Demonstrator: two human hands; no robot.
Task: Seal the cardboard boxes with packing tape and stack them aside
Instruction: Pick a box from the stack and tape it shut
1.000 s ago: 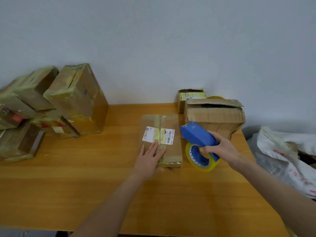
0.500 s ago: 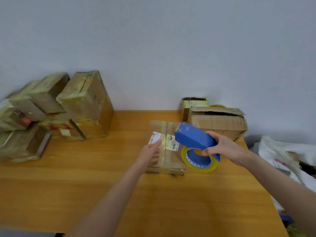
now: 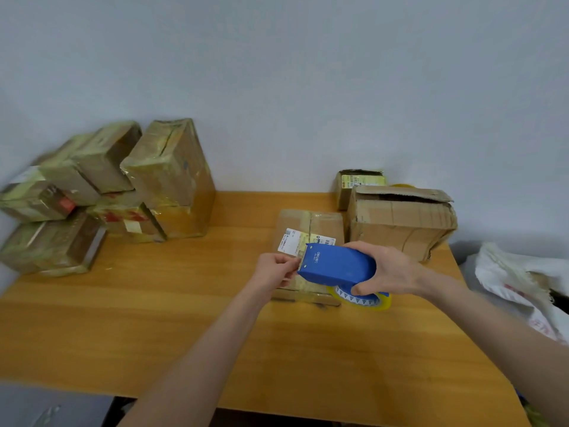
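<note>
A flat cardboard box [image 3: 320, 223] with white shipping labels lies on the wooden table [image 3: 154, 328], right of centre. My right hand [image 3: 388, 269] grips a blue tape dispenser [image 3: 335, 265] with a yellowish tape roll [image 3: 372, 300], held over the box's near half. My left hand [image 3: 275, 269] pinches the tape end at the dispenser's front edge, just above the box. A taller, dented box [image 3: 400, 220] with loose top flaps stands behind to the right, and a small labelled box [image 3: 357, 183] sits against the wall.
Several taped boxes [image 3: 107, 192] are piled at the table's back left, against the wall. White woven sacks [image 3: 523, 288] lie off the table's right edge. A grey wall backs the table.
My left hand lifted off the flat box and now pinches the tape end at the dispenser. My right hand swung the dispenser left, over the box.
</note>
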